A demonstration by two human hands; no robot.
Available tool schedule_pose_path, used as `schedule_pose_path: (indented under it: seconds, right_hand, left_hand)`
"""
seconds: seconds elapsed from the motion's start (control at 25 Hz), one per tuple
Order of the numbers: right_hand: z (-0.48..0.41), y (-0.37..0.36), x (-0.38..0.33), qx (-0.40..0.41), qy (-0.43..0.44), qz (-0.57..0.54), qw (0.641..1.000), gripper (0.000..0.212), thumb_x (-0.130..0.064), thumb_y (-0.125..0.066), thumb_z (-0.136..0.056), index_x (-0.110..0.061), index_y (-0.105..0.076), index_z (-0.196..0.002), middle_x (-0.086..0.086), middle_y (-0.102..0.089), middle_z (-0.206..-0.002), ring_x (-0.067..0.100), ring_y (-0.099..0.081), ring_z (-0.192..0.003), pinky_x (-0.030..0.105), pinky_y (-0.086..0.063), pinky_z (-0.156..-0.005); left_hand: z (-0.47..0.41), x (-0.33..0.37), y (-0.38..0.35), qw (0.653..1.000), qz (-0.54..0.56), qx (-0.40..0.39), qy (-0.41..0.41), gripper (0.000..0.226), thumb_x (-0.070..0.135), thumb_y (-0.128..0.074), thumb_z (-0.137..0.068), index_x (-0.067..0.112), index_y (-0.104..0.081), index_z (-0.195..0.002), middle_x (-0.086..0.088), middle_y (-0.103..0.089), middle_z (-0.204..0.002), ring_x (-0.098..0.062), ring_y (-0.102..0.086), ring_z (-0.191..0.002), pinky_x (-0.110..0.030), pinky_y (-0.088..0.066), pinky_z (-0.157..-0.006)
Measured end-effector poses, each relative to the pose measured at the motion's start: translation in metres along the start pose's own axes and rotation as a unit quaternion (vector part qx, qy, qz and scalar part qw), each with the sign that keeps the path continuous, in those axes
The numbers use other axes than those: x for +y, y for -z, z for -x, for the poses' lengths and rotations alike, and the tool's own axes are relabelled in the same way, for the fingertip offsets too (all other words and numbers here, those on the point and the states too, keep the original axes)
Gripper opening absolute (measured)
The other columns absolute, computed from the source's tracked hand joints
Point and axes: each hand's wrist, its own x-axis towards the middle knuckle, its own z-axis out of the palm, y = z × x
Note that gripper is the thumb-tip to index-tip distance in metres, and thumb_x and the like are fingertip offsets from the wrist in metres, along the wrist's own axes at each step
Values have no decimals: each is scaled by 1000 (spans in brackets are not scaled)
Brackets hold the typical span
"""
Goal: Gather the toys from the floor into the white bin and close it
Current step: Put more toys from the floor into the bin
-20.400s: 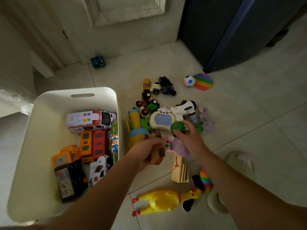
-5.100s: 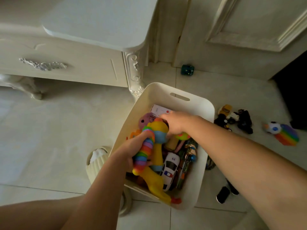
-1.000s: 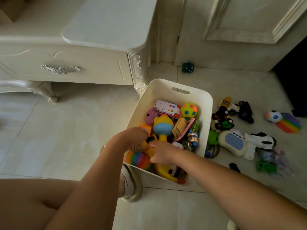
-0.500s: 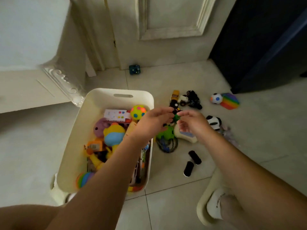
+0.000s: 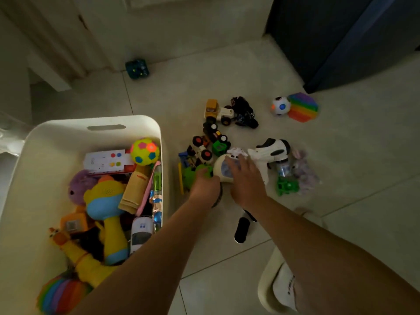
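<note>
Pale tiled floor (image 5: 341, 178). Cream panelled door (image 5: 181, 23) at twelve o'clock. Dark blue cabinet (image 5: 341, 37) at one o'clock. Cream slipper (image 5: 267, 289) over white sock (image 5: 283, 287) at five o'clock.

White bin (image 5: 56, 135); yellow ball (image 5: 145, 151) with pink and blue patches; rainbow-striped pad (image 5: 302, 107); green frog (image 5: 192, 175).

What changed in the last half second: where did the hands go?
Both hands dropped from mid-air to the floor pile: the left hand onto the green frog toy, the right hand onto the cream oval game console. The white plastic bin and scattered toy cars stayed put.
</note>
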Motion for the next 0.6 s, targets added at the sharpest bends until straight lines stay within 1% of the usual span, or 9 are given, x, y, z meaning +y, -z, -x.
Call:
schedule_pose_path:
  seconds: [0.08, 0.16, 0.24, 0.28, 0.32, 0.4, 0.48, 0.52, 0.6]
  right_hand:
    - [-10, -15, -1, 13, -19, 21, 1000, 81, -10, -55, -85, -25, -16, -153, 18, -10, -159, 43, -11, -144, 52, -21, -114]
    - [-18, -23, -2, 72, -28, 27, 997, 76, -8, -64, -78, -22, -35, -148, 24, -32, -151, 48, -34, -134, 55, -35, -103]
    - [-24, -24, 1, 103, -26, 38, 994, 73, -12, -74, -72, -19, -48, -139, 24, -50, -136, 45, -52, -116, 49, -47, -88]
    - [-24, -21, 5, 96, -16, 39, 994, 73, -21, -77, -72, -19, -48, -139, 22, -52, -134, 42, -53, -113, 46, -48, -86]
    - [-24, -21, 7, 89, -7, 17, 996, 74, -31, -76, -72, -19, -46, -139, 18, -52, -132, 38, -51, -113, 44, -46, -86]
    - [-16, -20, 7, 78, -21, -105, 991, 76, -41, -72, -72, -18, -45, -139, 12, -52, -127, 30, -47, -114, 40, -43, -90]
    - [-1, -19, -5, 89, -43, -236, 967, 76, -38, -72, -70, -19, -44, -138, 6, -51, -125, 23, -46, -114, 36, -45, -92]
    - [9, -20, -12, 97, -34, -262, 960, 73, -37, -70, -70, -19, -45, -136, 4, -50, -126, 20, -45, -115, 33, -45, -93]
    - [26, -21, -21, 124, 3, -291, 949, 64, -41, -62, -75, -16, -49, -133, 2, -53, -124, 16, -46, -113, 27, -45, -91]
  left_hand:
    - [-9, -3, -3, 1000, 4, -4, 23, 25, 9, -48, -94, 30, -48, -107, 9, -47, -85, -19, -50, -92, -37, -47, -92]
    - [-18, -1, -4, 996, 36, -10, 79, 28, 7, -46, -96, 31, -41, -82, 1, -47, -80, -18, -50, -79, -30, -46, -76]
    - [-25, -1, -4, 991, 81, -10, 111, 17, 11, -48, -96, 25, -45, -88, -6, -51, -84, -22, -51, -81, -31, -43, -77]
    - [-26, 2, -5, 987, 108, -2, 120, 7, 15, -50, -95, 22, -51, -95, -5, -52, -84, -23, -51, -84, -32, -43, -80]
    - [-26, 4, -6, 984, 126, -4, 123, 7, 20, -52, -95, 17, -54, -101, -3, -53, -83, -23, -52, -83, -33, -44, -81]
    - [-26, 12, -8, 978, 167, -21, 119, 20, 28, -56, -95, 10, -55, -102, -2, -58, -88, -21, -55, -82, -34, -45, -78]
    - [-29, 19, -9, 968, 209, -32, 136, 36, 41, -62, -89, 15, -53, -112, -5, -60, -105, -25, -58, -94, -38, -49, -86]
    - [-29, 22, -8, 967, 213, -29, 138, 47, 47, -65, -84, 17, -53, -119, -7, -60, -111, -27, -59, -98, -41, -49, -89]
    - [-35, 17, -10, 972, 195, -26, 131, 56, 49, -69, -80, 18, -53, -124, -9, -61, -111, -28, -61, -95, -42, -51, -81]
